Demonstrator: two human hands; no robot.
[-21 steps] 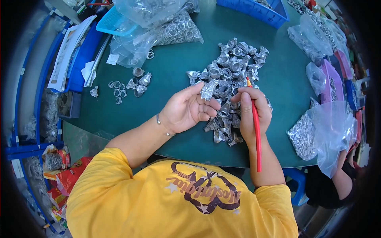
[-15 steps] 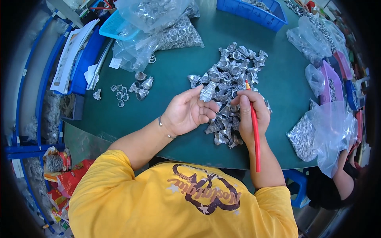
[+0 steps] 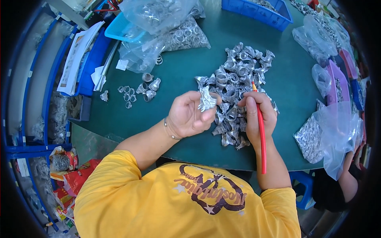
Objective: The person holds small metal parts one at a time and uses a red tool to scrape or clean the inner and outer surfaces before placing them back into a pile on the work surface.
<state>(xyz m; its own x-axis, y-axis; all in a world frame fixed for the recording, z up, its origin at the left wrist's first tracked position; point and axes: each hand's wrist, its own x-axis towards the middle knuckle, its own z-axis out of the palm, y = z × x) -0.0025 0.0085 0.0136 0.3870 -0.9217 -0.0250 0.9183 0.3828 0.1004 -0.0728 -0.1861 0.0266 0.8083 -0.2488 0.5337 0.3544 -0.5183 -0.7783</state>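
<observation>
Between the thumb and fingers of my left hand (image 3: 185, 116) is a chunky silver-coloured ring (image 3: 206, 99), its ridged, sculpted face turned up. My right hand (image 3: 260, 119) is closed around a long red pencil (image 3: 262, 139). The pencil's tip points away from me, and its rear end lies over my right wrist. Just beyond and between both hands spreads a heap of similar chunky metal rings (image 3: 231, 94), partly hidden by my fingers. The ring I hold is apart from the pencil tip.
Smaller rings (image 3: 126, 91) lie in a group on the green table (image 3: 174, 71), left of the heap. Clear bags of rings (image 3: 186, 35) stand at the back, near a blue tray (image 3: 260, 16). At right are a purple bin (image 3: 337, 79), more bags and another person's arm (image 3: 348, 174).
The ring in my left hand has turned and tilted, and my left fingers have shifted around it. My right hand keeps the pencil in nearly the same pose. The whole view has shifted slightly.
</observation>
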